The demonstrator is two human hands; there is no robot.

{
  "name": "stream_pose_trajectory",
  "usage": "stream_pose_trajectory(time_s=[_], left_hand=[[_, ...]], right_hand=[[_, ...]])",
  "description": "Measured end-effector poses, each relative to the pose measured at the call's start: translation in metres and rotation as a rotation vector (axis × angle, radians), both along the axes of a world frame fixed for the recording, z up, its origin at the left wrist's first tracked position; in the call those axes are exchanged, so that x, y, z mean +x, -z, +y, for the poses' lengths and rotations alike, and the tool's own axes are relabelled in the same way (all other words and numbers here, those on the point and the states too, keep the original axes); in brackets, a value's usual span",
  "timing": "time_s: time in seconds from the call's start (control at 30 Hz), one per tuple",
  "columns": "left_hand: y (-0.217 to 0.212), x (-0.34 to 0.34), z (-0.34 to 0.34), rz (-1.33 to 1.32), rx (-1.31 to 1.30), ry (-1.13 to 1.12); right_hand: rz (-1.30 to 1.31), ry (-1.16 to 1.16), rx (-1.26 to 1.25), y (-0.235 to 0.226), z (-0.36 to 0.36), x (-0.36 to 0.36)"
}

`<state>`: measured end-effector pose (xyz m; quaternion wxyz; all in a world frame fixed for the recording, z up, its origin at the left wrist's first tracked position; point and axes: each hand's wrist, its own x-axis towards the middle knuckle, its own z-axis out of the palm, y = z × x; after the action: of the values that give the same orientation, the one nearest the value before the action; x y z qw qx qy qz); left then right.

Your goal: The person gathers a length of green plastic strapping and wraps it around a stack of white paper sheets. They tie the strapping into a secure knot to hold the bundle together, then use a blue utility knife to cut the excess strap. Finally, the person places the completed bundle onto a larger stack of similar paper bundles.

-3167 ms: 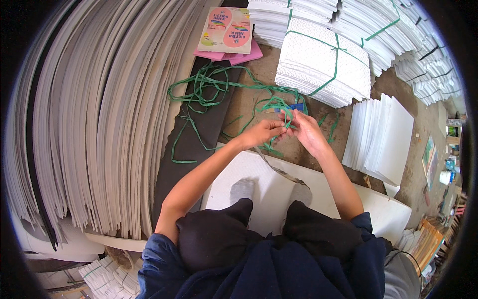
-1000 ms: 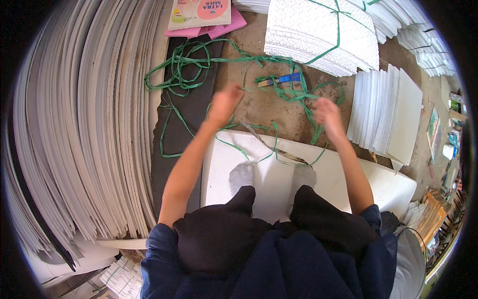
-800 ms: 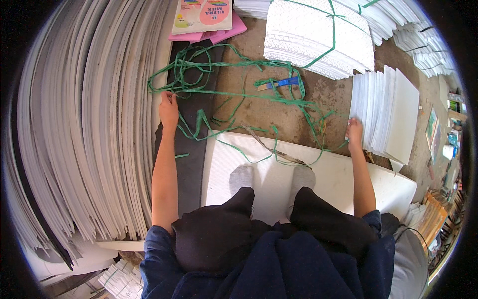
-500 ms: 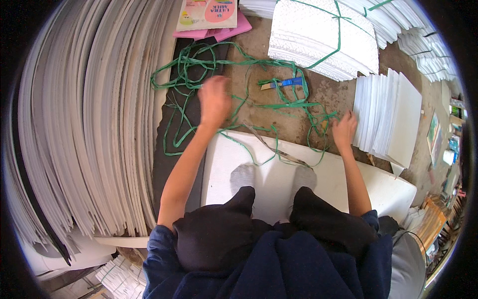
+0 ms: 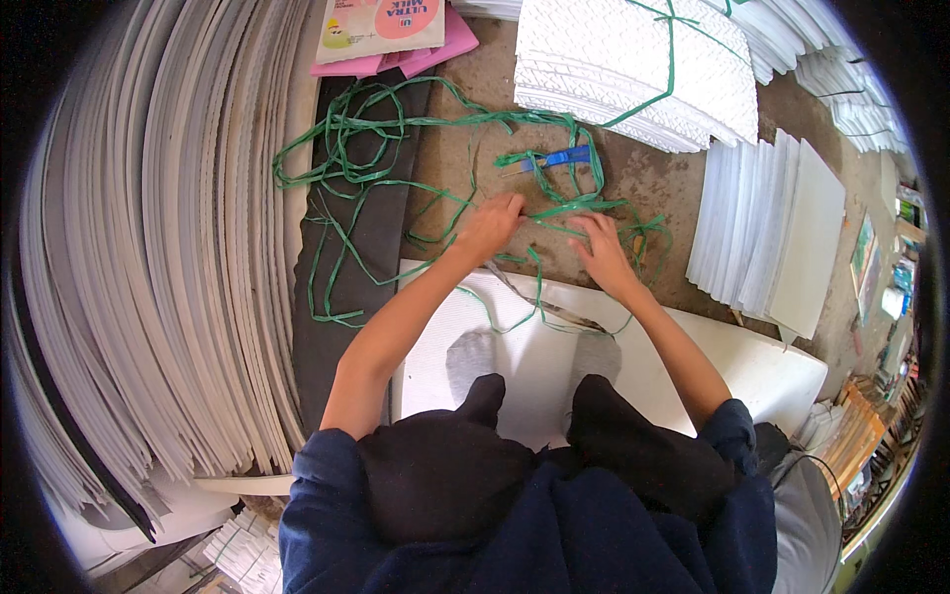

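Note:
My left hand [image 5: 487, 228] and my right hand [image 5: 601, 249] sit close together over the brown floor, both pinching strands of a long green plastic strap [image 5: 396, 188]. The strap lies in tangled loops to the left and ahead of the hands and trails back over the white sheet stack [image 5: 539, 346] under my feet. A blue-handled cutter [image 5: 564, 157] lies just beyond the hands among the loops. Farther ahead sits a white bundle [image 5: 633, 59] tied with green strap.
A tall fanned pile of white sheets [image 5: 168, 247] fills the left. A dark mat [image 5: 356, 257] lies beside it. Pink packets [image 5: 391, 30] lie at the top. Another white sheet stack [image 5: 772, 233] stands at the right, with clutter beyond.
My hands had spread far apart, pulling the green strap wide. They have come back together in the middle, above the white stack's far edge.

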<state>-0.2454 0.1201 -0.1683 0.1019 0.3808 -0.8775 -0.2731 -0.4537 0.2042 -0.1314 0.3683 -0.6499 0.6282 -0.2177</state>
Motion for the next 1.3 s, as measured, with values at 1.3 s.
stream_pose_trajectory(time_s=[1.3], left_hand=[[-0.001,0.014,0.009,-0.188,-0.137,0.142]], right_hand=[[0.115,-0.277,-0.150,0.003,-0.019,0.012]])
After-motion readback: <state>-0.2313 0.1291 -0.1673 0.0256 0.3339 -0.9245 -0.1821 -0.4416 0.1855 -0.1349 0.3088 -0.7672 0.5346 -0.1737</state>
